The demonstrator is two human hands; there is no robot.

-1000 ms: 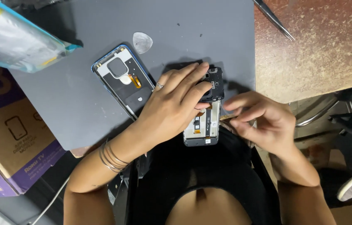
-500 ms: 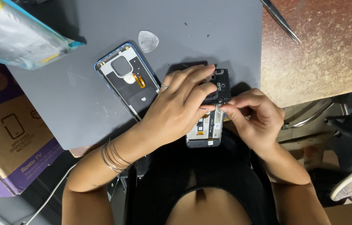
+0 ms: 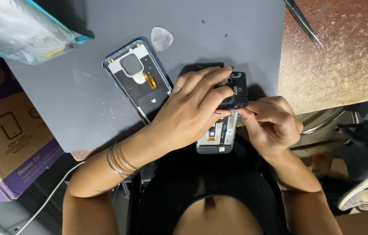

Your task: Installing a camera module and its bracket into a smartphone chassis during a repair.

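Grey work mat [image 3: 84, 100] across most of the view, laid over a brown speckled table [image 3: 345, 56] that shows at the right. Cardboard box [image 3: 5, 135] with purple sides at the left edge, partly under the mat's corner. Clear plastic bag [image 3: 14, 30] with a blue rim at the top left, lying on the mat. White cable [image 3: 49, 198] trailing off below the box.

Near the mat's middle, phone back cover [image 3: 138, 78], blue-edged, inner side up, with a square camera opening and a small orange ribbon; just left of the left hand and partly hidden by it. Opened phone [image 3: 218, 139] at the mat's near edge, insides up, mostly covered by both hands, its lower end sticking out toward the body.

Left hand [image 3: 192, 113] draped over the phone, ring on one finger, thin bangles at the wrist, fingers curled and closed around a black plastic cover piece [image 3: 238, 89] at the phone's upper end. Right hand [image 3: 271, 122] just beside it at the phone's right edge, fingers bunched narrow with thumb and forefinger pinched against the lower edge of that black piece; cannot tell whether anything small sits between them.

Metal tweezers [image 3: 303, 21] on the table at the top right, well apart from the hands. Pale triangular pick [image 3: 162, 38] on the mat above the back cover.
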